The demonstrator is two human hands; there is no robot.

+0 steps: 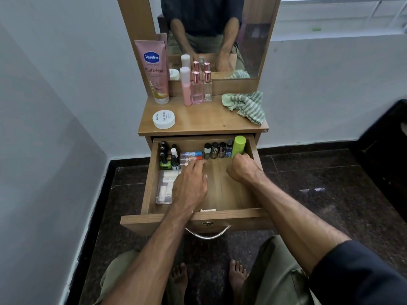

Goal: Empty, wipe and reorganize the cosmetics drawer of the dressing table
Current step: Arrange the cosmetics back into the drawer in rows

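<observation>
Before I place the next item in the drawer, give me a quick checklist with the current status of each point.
1. Drawer pulled fully open: ok.
2. Right hand grips the green bottle at the back right corner: ok.
3. Left hand free, fingers stretched toward the lip balm tubes: ok.
4. Bare drawer floor in the middle for more items: ok.
5. Striped cloth out of the way on the tabletop: ok.
6. Drawer wiped clean: cannot tell.
</observation>
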